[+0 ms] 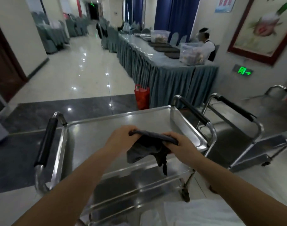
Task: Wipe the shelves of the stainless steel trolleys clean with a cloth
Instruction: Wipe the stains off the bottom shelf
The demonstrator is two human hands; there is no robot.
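Note:
A stainless steel trolley [97,128] stands right in front of me, its top shelf bare and shiny, with black-padded handles at both ends. Above that shelf I hold a dark grey cloth [144,150] stretched between both hands. My left hand [123,137] grips its left end and my right hand [177,144] grips its right end, while the rest of the cloth hangs down loosely. The lower shelf [139,185] shows beneath. A second steel trolley [247,141] stands close on the right.
A long table with a grey-green skirt [164,75] runs along the right wall, carrying dark trays and clear plastic tubs. A person [208,46] sits behind it. A red bag [142,98] sits on the floor by the table. Covered chairs line the glossy corridor.

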